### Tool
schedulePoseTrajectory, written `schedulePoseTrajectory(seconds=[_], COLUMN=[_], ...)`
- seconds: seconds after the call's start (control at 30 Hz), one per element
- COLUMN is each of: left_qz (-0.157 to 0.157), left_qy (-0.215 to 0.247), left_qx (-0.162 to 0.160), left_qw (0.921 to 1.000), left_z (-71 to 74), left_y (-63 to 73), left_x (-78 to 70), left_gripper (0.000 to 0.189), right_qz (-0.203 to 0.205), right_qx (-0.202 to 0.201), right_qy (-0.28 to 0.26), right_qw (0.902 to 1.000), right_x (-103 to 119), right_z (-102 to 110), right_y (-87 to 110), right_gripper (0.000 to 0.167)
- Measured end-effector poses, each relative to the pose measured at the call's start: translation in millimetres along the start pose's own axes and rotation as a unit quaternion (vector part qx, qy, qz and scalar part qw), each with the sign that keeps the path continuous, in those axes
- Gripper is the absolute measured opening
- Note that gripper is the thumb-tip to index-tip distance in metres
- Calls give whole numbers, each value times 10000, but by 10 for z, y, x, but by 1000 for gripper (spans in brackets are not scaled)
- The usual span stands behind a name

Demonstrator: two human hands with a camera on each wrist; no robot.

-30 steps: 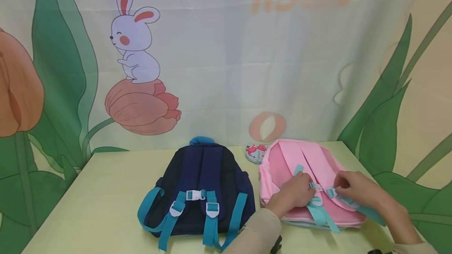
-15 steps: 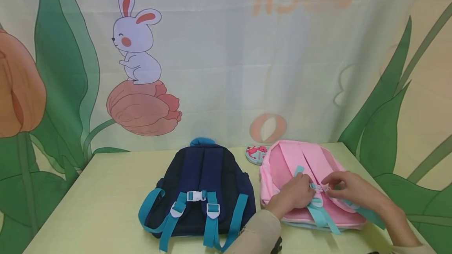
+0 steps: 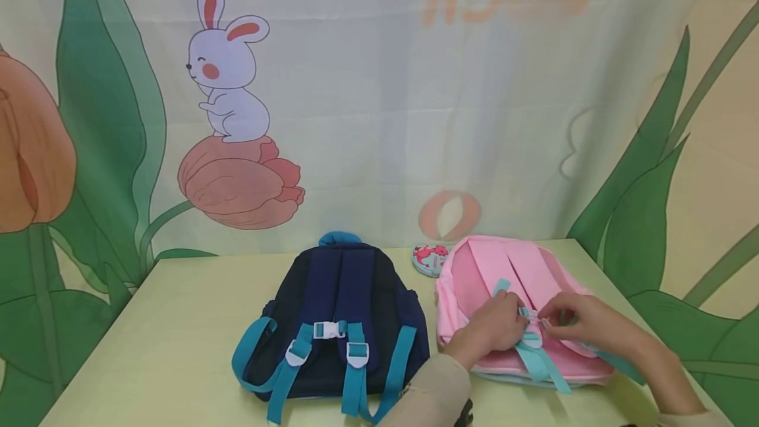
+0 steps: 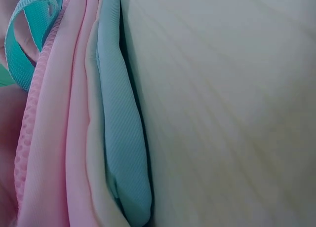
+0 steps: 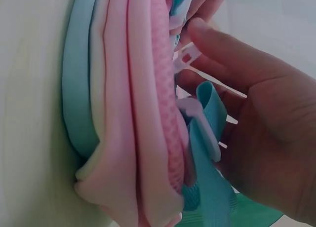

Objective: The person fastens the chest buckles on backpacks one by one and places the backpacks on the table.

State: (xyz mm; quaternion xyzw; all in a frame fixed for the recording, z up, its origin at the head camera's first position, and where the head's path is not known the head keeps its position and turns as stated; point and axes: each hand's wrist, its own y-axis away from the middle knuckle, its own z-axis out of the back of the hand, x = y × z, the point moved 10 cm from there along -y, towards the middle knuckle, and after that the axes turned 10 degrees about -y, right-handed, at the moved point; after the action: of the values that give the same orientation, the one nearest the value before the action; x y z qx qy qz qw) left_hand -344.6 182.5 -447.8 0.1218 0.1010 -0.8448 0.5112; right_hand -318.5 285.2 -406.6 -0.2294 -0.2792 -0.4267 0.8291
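Observation:
A pink backpack (image 3: 492, 262) lies at the right with its straps upward. Its small white chest buckle (image 3: 532, 315) on teal webbing sits between my two hands. My left hand (image 3: 495, 323), fingers curled, grips the buckle's left side by the webbing; its fingertips are partly hidden. My right hand (image 3: 587, 323) pinches the right side between thumb and fingers. In the right wrist view, a white buckle piece (image 5: 186, 58) shows at the right hand's fingers (image 5: 217, 44). Whether the two halves are joined cannot be made out. The left wrist view shows mostly the backpack's side (image 4: 52, 138).
A dark blue backpack (image 3: 338, 282) with teal straps and a fastened white buckle (image 3: 329, 329) lies to the left. Behind the pink backpack is a small patterned case (image 3: 428, 259). A printed curtain (image 3: 367, 84) hangs behind the pale yellow table (image 3: 178, 321).
My right hand has moved left from the teal strap on the right to the chest buckle, beside the left hand. The left hand has stayed almost still.

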Motion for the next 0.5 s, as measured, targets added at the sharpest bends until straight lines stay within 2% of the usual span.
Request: schedulePoseTrajectory(seconds=[0.13, 0.2, 0.5], left_qz=[-59, -70, 74], left_qy=[-59, -87, 154], left_qx=[-9, -25, -70], left_qw=[10000, 9999, 9998], left_z=[4, 10, -7], left_y=[-4, -3, -12], left_x=[-6, -5, 16], left_gripper=[22, 22, 20], right_qz=[327, 337, -113], right_qx=[87, 82, -91], right_qy=[61, 137, 386], right_qw=[9994, 9993, 9992], right_x=[24, 18, -24], right_z=[-13, -9, 76], right_y=[24, 23, 35], right_gripper=[22, 21, 23])
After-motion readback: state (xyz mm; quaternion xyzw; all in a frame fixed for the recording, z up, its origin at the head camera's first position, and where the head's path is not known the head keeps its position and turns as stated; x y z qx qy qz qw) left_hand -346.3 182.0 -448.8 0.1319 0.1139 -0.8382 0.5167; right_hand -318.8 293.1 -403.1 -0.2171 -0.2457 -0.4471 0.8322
